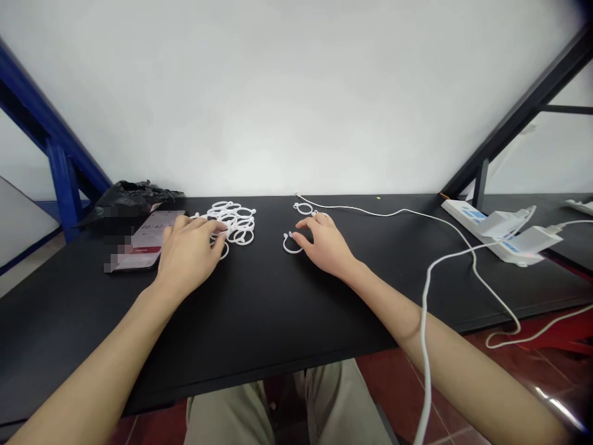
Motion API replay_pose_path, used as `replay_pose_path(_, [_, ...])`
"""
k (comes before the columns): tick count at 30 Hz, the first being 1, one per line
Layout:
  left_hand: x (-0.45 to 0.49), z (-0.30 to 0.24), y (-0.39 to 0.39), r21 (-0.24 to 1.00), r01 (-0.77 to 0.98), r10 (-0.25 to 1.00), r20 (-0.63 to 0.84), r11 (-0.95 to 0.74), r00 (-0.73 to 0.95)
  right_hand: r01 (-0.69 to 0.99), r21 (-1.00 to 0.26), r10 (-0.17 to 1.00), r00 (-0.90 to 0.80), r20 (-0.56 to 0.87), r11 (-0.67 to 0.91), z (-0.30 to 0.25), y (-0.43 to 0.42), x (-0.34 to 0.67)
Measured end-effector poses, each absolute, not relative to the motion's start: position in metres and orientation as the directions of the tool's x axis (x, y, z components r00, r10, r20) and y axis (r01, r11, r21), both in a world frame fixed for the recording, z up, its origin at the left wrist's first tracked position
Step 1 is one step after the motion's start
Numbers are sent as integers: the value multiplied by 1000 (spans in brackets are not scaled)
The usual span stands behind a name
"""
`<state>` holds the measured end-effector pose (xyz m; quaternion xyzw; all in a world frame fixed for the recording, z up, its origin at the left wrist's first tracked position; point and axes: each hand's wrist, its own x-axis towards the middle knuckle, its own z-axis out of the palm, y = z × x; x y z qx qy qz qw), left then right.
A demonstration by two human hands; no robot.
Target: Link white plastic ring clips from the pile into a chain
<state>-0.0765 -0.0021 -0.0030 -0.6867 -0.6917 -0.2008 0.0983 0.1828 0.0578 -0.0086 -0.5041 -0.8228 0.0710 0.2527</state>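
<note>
A pile of several white plastic rings [235, 222] lies on the black table [259, 309]. My left hand [189, 250] rests at the pile's near left edge, its fingers curled on one white ring [225, 250] that peeks out from under them. My right hand [325, 244] lies palm down to the right of the pile with its fingers apart. Its thumb side touches a single split ring [291, 245] on the table. Another loose ring [303, 208] lies just beyond its fingertips.
A phone [149, 240] with a lit screen lies left of my left hand, with a crumpled black bag [132, 194] behind it. A white cable [445, 259] runs across the table to a power strip with chargers [500, 232] at the right. A white wall stands behind.
</note>
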Motion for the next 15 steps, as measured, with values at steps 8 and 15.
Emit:
replay_pose_path(8, [-72, -5, -1, 186, 981, 935, 354, -52, -18, 826, -325, 885, -400, 237, 460, -11, 58, 183])
replay_pose_path(15, [-69, -5, -2, 265, 958, 939, 343, -107, 10, 807, -403, 902, -379, 207, 432, -8, 57, 181])
